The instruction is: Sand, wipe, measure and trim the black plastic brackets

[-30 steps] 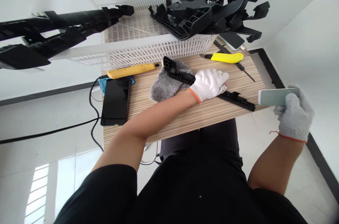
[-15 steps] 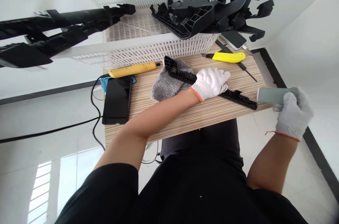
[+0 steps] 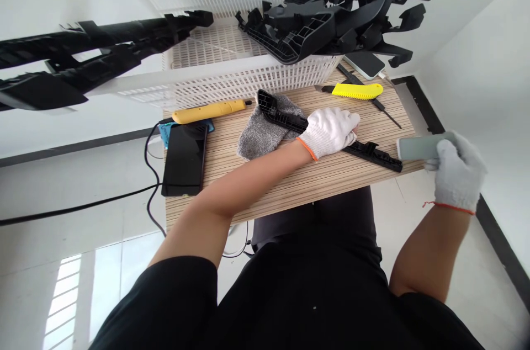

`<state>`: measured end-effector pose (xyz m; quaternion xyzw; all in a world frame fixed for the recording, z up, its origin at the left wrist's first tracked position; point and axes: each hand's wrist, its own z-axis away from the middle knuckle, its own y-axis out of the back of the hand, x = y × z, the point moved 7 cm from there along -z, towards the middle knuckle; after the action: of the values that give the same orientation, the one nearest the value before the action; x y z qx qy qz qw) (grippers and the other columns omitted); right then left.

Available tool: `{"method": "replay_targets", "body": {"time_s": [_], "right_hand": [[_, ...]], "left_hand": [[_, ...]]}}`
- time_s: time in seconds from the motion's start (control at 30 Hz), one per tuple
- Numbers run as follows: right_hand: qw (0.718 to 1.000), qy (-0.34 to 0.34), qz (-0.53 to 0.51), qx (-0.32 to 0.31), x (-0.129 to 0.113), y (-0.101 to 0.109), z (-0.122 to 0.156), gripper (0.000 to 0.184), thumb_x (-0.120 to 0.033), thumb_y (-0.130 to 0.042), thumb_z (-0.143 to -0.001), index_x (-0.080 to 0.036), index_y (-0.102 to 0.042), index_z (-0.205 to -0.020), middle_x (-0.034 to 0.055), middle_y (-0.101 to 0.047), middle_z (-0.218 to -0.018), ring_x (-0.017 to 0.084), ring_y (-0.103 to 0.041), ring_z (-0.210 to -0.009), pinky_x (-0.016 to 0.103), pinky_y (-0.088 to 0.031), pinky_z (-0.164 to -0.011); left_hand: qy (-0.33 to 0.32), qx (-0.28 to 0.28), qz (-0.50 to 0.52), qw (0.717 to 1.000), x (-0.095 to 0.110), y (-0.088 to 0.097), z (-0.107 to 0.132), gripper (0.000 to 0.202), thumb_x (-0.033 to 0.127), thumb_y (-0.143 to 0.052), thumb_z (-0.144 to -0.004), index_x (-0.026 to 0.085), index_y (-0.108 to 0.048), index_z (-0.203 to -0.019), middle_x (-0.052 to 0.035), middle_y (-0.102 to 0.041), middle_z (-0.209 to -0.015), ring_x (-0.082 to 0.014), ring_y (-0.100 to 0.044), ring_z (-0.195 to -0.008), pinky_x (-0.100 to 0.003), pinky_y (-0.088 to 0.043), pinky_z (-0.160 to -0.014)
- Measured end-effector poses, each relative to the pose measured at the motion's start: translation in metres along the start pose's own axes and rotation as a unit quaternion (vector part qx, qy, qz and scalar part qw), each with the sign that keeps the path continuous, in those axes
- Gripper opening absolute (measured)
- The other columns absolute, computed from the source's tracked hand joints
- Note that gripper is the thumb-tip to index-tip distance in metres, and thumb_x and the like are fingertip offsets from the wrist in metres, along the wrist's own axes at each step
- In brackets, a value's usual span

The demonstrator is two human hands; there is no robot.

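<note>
My left hand (image 3: 330, 130), in a white knit glove with an orange cuff, is closed around the middle of a long black plastic trim piece (image 3: 375, 155). One end of this strip rests on a grey cloth (image 3: 260, 133); the other points toward the table's right side. Off the right edge, my right hand (image 3: 459, 173), also gloved, grips a flat grey-green rectangular block (image 3: 421, 147) with a pale end. The block's left end is close to the strip's right tip, with a small gap in the picture. What the block is, I cannot tell.
Behind the work stands a white perforated basket (image 3: 232, 75) with black plastic parts (image 3: 327, 24) across it. On the wooden table (image 3: 248, 195) lie a yellow utility knife (image 3: 358, 91), a yellow corded tool (image 3: 209, 111), a dark tablet-like device (image 3: 185, 159) and a phone (image 3: 365, 64).
My right hand has shifted slightly left with the grey-green block, bringing it nearer the strip's end. My left hand keeps its place on the strip.
</note>
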<state>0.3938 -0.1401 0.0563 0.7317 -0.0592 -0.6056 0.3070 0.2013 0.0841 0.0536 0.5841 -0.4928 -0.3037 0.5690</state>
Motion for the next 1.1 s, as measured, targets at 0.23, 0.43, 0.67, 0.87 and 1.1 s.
{"method": "replay_targets", "body": {"time_s": [0.23,0.43,0.67,0.87,1.1], "right_hand": [[0.995,0.022,0.064,-0.067,-0.007,-0.008,-0.006,0.053,-0.037,-0.066,-0.085,-0.025,-0.081,-0.134,0.0063,-0.077,-0.105,0.009,-0.056,-0.053,0.024,-0.042,-0.045],[0.976,0.017,0.113,-0.183,-0.010,-0.024,-0.002,0.053,-0.034,-0.070,-0.083,-0.026,-0.080,-0.134,0.0055,-0.076,-0.100,0.011,-0.058,-0.056,0.025,-0.046,-0.047],[0.979,0.011,0.096,-0.180,-0.009,-0.029,0.002,0.045,-0.034,-0.072,-0.083,-0.022,-0.082,-0.125,0.0028,-0.072,-0.086,0.014,-0.063,-0.058,0.029,-0.054,-0.055],[0.989,0.029,0.071,-0.125,-0.002,-0.019,-0.003,0.052,-0.038,-0.064,-0.091,-0.026,-0.077,-0.139,0.0054,-0.076,-0.099,0.011,-0.059,-0.056,0.024,-0.046,-0.047],[0.993,0.018,0.059,-0.104,-0.005,-0.016,0.000,0.052,-0.041,-0.064,-0.091,-0.025,-0.077,-0.139,0.0073,-0.077,-0.104,0.010,-0.059,-0.056,0.022,-0.040,-0.042]], "left_hand": [[-0.004,0.003,0.005,1.000,-0.001,-0.002,-0.001,0.033,0.033,-0.049,-0.101,0.021,-0.075,-0.117,-0.0123,-0.076,-0.104,-0.0290,-0.065,-0.086,-0.037,-0.022,-0.061],[0.001,-0.005,0.000,1.000,-0.001,-0.001,0.000,0.033,0.034,-0.048,-0.102,0.022,-0.075,-0.117,-0.0118,-0.077,-0.107,-0.0286,-0.066,-0.087,-0.037,-0.019,-0.060],[-0.004,-0.009,0.000,1.000,0.000,-0.001,-0.001,0.033,0.033,-0.048,-0.102,0.021,-0.075,-0.117,-0.0108,-0.077,-0.107,-0.0292,-0.067,-0.090,-0.039,-0.018,-0.060],[-0.006,-0.002,0.006,1.000,0.001,0.000,-0.001,0.032,0.032,-0.049,-0.101,0.021,-0.075,-0.116,-0.0118,-0.076,-0.105,-0.0286,-0.065,-0.086,-0.039,-0.019,-0.059],[-0.001,-0.001,0.009,1.000,-0.001,-0.001,-0.001,0.033,0.032,-0.049,-0.101,0.022,-0.076,-0.117,-0.0118,-0.076,-0.104,-0.0292,-0.066,-0.087,-0.039,-0.018,-0.058]]}}
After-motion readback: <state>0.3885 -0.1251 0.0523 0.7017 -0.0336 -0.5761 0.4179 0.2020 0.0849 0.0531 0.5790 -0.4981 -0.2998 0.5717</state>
